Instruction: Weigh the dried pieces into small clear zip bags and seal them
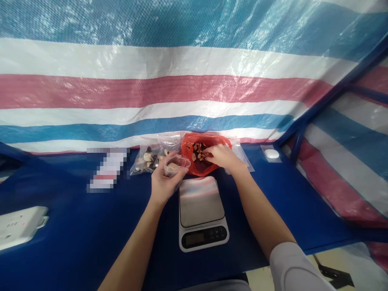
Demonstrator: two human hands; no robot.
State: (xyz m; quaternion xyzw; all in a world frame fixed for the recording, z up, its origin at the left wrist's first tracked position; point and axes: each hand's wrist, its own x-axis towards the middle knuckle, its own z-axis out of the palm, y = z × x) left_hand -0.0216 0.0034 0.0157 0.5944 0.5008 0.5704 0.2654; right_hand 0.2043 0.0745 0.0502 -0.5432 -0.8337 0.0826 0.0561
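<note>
Left hand [166,186]: the grip is clenched around a small clear plastic cup [178,165], held just above the rear edge of the digital kitchen scale [200,202].
Cup inside: one pale piece [173,166] is lying there.
Right hand [221,157]: the fingers are among brown slices [197,152] inside a red plastic bag [214,167]; I cannot tell if the grip is grasping any slice.
Beside: a clear plastic bag [147,158] with pale and dark pieces is lying just left of the red plastic bag.
Worktop: the blue worktop [75,202] carries all these things, and a striped tarpaulin [151,91] hangs behind.
</note>
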